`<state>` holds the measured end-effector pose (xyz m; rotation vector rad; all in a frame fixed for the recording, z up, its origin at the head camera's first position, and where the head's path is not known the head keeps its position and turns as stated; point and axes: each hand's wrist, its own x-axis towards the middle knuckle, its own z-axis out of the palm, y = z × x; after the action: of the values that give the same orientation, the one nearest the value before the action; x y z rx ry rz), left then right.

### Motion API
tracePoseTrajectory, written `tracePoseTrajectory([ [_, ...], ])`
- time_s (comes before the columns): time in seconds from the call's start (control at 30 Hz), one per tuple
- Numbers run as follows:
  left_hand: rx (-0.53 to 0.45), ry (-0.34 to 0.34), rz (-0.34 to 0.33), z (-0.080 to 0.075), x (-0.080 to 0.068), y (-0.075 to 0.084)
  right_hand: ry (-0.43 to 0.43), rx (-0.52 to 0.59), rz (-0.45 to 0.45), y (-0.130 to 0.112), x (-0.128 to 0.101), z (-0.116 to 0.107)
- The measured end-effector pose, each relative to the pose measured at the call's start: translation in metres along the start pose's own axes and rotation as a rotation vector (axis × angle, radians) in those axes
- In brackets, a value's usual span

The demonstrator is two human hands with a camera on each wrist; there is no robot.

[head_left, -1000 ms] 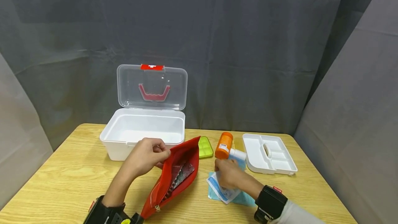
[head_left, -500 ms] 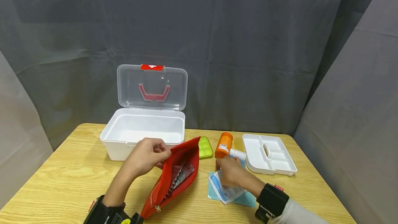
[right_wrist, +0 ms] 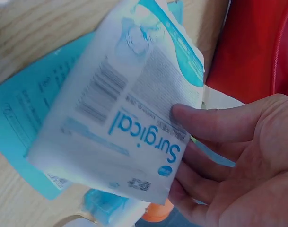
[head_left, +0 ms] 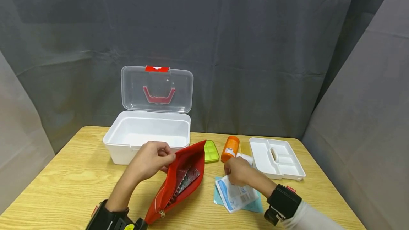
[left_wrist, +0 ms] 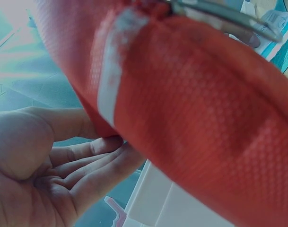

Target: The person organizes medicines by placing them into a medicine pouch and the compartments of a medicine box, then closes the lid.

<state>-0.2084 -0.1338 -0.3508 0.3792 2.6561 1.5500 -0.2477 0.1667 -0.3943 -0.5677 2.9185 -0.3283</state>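
Observation:
My left hand (head_left: pixel 150 160) pinches the upper edge of a red zip pouch (head_left: pixel 163 196), whose mouth gapes. Inside the pouch lies a silver blister pack (head_left: pixel 190 178). In the left wrist view, thumb and fingertips meet at the red fabric (left_wrist: pixel 181 109). Right of the pouch, my right hand (head_left: pixel 241 171) grips a white and blue packet printed "Surgical" (head_left: pixel 238 198) by one edge. The right wrist view shows the thumb on the printed face of the packet (right_wrist: pixel 120 123), the other fingers behind it. A teal packet (head_left: pixel 256 205) lies partly hidden underneath.
Behind the left hand stands a white first-aid box (head_left: pixel 119 153) with its clear lid (head_left: pixel 156 81) raised. A green pill organizer (head_left: pixel 211 151), an orange pill bottle (head_left: pixel 230 148), a white bottle (head_left: pixel 245 158) and a white divided tray (head_left: pixel 287 155) stand toward the back right.
My right hand has shifted slightly right, drawing the white packet with it; more of its printed face now shows. The left hand and pouch have stayed in place.

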Motion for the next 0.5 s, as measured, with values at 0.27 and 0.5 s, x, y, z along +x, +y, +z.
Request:
tracePoseTrajectory([
  [0.27, -0.007, -0.008, 0.023, -0.001, 0.000, 0.001, -0.092, 0.014, -0.002, -0.004, -0.002, -0.017],
  [0.5, -0.004, -0.004, 0.026, -0.002, 0.001, 0.001, -0.179, 0.063, -0.021, -0.014, -0.010, -0.042],
])
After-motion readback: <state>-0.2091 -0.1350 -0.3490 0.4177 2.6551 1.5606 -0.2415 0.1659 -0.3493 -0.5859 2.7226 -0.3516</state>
